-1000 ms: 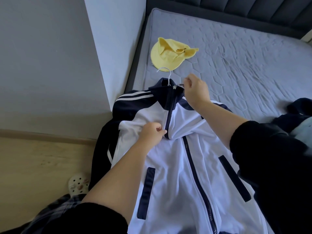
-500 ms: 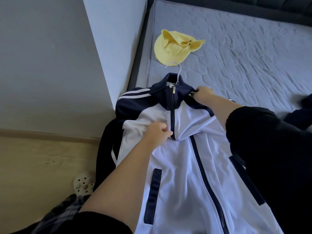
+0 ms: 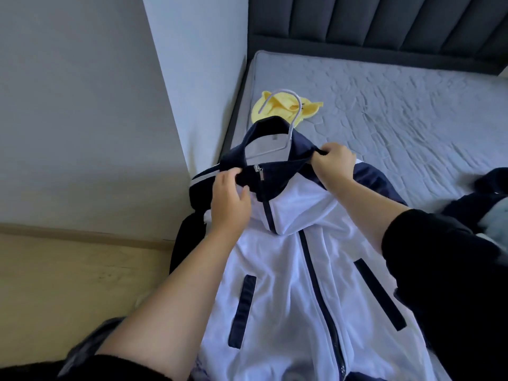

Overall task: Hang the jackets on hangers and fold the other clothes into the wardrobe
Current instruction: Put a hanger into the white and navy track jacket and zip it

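Mattress of grey quilted fabric [image 3: 384, 111] is your landmark here. Across its near left corner lies the white track jacket with navy shoulders, collar and zip [image 3: 288, 270], front up, its lower part running toward you and out of view. On the mattress's right side, at the edge of view, sits a heap of dark navy clothes [image 3: 489, 185], not yet dealt with. Farther up the mattress, just behind the jacket's collar, lies a soft yellow cloth hat [image 3: 309, 108].

Your left hand [image 3: 229, 207] pinches the navy collar just left of the zip pull, fingers curled over its rim. Your right hand [image 3: 334, 163] grips the collar's right side, fingers closed round the fabric. The thin pale hanger [image 3: 293, 125] is inside the jacket, and its hook stands out of the collar opening in front of the hat.

You appear to be on the hanging step for this jacket: hanger in, zip closed up to the collar, collar being squared. Next, I judge, take the hook in one hand, lift the jacket off the mattress and carry it to the wardrobe, which isn't in view. Keep the shoulders seated on the hanger as you lift.
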